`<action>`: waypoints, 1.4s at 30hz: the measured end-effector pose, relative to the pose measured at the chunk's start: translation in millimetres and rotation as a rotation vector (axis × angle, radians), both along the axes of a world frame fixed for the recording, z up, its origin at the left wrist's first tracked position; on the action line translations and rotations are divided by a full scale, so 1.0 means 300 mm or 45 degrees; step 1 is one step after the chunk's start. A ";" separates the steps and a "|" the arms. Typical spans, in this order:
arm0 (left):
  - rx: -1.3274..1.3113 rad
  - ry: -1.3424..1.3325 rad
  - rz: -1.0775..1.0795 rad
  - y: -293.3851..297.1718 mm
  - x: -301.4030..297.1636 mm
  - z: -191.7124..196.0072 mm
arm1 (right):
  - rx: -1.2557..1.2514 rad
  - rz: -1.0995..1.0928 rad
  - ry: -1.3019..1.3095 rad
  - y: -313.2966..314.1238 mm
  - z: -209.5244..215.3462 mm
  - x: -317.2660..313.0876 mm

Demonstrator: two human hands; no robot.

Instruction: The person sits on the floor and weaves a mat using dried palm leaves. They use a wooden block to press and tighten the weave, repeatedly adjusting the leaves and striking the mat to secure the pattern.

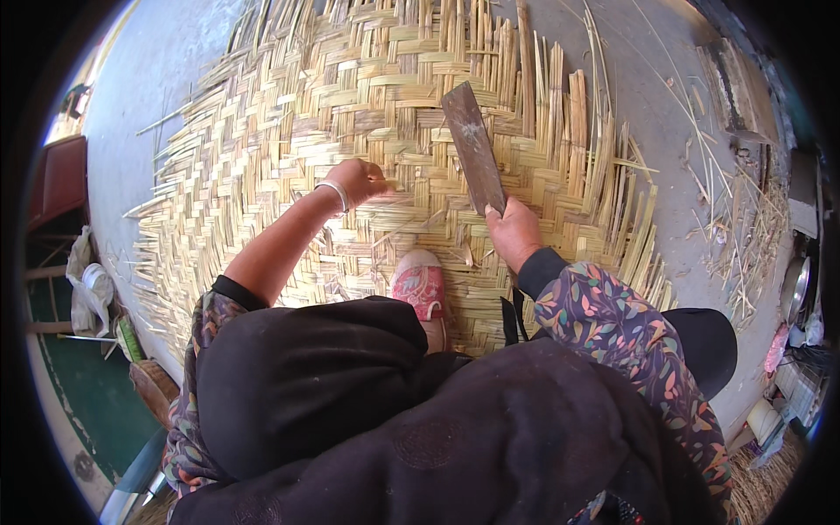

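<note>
A large mat (289, 175) of flat, straw-coloured strips lies on the floor, woven in a stepped pattern with loose strip ends along its edges. My right hand (514, 232) grips one end of a flat dark-brown blade-shaped tool (472, 140), its slanted far end pointing forward over the mat. To the left, my left hand (357, 182), with a pale bracelet (336, 194) at the wrist, is held over the mat with its fingers curled together. Whatever those fingers hold, if anything, is too small to make out.
My red patterned shoe (418, 289) rests on the mat. Loose strips and straw scraps (744, 227) litter the grey floor at right, near a wooden block (739, 92). A red box-like thing (59, 182) and a white bag (83, 280) are at far left.
</note>
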State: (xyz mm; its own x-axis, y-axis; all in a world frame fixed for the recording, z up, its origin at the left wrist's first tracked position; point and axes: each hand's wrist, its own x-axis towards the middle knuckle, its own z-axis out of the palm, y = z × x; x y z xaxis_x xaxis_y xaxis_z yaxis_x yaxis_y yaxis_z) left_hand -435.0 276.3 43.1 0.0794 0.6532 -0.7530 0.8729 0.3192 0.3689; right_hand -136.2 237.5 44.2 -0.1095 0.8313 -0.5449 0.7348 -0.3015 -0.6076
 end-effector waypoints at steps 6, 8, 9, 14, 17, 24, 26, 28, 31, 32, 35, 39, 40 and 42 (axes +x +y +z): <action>0.025 0.158 -0.046 0.000 0.017 -0.016 | -0.027 -0.006 0.038 0.016 0.015 -0.001; 0.008 0.201 -0.061 0.003 0.023 -0.012 | -0.047 -0.004 0.016 0.019 0.019 -0.001; 0.016 0.226 -0.066 0.003 0.025 -0.008 | -0.039 0.007 0.027 0.018 0.022 0.000; 0.061 0.279 -0.128 0.002 0.033 0.010 | -0.060 0.032 0.005 0.023 0.036 -0.001; 0.059 0.294 -0.147 0.001 0.046 0.012 | -0.091 0.054 -0.036 0.026 0.035 -0.002; 0.037 0.284 -0.178 0.017 0.045 -0.019 | -0.044 0.003 0.028 0.016 0.016 0.001; 0.003 0.205 -0.131 0.013 0.026 -0.029 | -0.028 -0.023 0.076 0.016 0.012 0.000; 0.003 0.156 -0.103 0.010 0.013 -0.044 | -0.034 -0.009 0.053 0.019 0.009 0.000; 0.086 0.162 -0.062 -0.003 0.003 -0.063 | -0.043 -0.003 0.028 0.019 0.007 0.005; 0.106 0.155 -0.052 -0.008 0.002 -0.066 | -0.039 0.000 0.023 0.019 0.007 0.006; 0.174 0.095 0.018 -0.022 -0.005 -0.061 | -0.040 0.010 0.014 0.020 0.006 0.007; 0.206 0.004 0.103 -0.038 -0.002 -0.042 | -0.031 0.009 0.022 0.023 0.005 0.002; 0.197 0.064 0.095 -0.041 0.003 -0.040 | -0.033 0.017 0.011 0.023 0.004 0.002; 0.231 0.143 0.053 -0.047 0.019 -0.042 | -0.037 0.024 -0.004 0.023 0.001 0.004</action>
State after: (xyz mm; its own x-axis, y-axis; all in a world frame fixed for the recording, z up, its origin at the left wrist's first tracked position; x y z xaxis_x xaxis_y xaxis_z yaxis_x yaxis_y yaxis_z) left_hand -429.1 262.2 30.5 -0.0278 0.7796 -0.6257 0.8993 0.2928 0.3249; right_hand -135.0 244.4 44.6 -0.1234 0.8131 -0.5689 0.7425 -0.3047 -0.5966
